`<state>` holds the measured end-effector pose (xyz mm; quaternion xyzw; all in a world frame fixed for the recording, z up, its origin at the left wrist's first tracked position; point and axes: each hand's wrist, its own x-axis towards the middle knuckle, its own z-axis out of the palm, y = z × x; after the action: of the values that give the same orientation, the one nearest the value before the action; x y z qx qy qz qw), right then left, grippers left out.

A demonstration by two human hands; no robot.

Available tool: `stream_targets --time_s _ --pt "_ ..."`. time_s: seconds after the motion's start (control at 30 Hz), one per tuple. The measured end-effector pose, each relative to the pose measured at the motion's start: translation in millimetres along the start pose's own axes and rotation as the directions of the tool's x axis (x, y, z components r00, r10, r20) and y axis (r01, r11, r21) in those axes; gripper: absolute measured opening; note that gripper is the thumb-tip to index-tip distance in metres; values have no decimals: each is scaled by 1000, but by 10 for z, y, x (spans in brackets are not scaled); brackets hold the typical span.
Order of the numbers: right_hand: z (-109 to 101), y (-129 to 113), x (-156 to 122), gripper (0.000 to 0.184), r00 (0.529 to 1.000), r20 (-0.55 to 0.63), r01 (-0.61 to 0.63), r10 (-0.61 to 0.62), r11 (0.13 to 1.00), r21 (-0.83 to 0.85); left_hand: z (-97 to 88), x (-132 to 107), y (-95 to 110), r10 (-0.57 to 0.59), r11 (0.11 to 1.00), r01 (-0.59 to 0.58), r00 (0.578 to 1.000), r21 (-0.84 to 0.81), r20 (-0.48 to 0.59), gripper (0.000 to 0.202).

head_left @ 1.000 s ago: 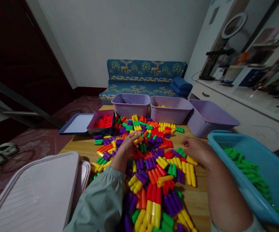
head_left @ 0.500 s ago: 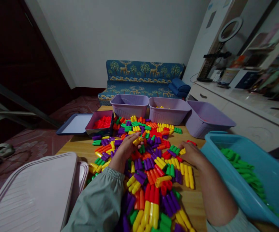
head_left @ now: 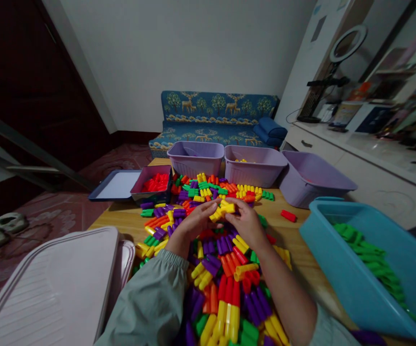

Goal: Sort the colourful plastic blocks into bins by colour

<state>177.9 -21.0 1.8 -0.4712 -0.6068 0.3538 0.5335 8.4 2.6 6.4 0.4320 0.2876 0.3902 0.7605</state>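
Observation:
Over the middle of the table, my left hand (head_left: 199, 219) and my right hand (head_left: 244, 220) meet. Yellow plastic blocks (head_left: 222, 210), shaped like joined tubes, sit between them. My left fingers are closed on the left part of these blocks, and my right fingers pinch the right part. Below and around both hands spreads a heap of loose tube blocks (head_left: 225, 245) in purple, red, orange, yellow and green. Part of the heap is hidden behind my hands and forearms.
Several lilac bins (head_left: 195, 161) line the table's far edge. A blue tub (head_left: 352, 269) with green blocks stands right; a tin (head_left: 153, 185) of red blocks and its lid (head_left: 116, 186) lie left. Pale bin lids (head_left: 49, 283) are near left. One red block (head_left: 288, 216) lies alone.
My right hand has moved left from the table's right side to meet my left hand, carrying a yellow block. My left hand has shifted slightly right and down.

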Motion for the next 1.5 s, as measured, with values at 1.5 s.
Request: stream_targets --time_s 1.5 --pt "-83 -55 -34 23 837 -54 -354 545 614 706 -43 142 -1 297 938 -184 862 293 -411 49"
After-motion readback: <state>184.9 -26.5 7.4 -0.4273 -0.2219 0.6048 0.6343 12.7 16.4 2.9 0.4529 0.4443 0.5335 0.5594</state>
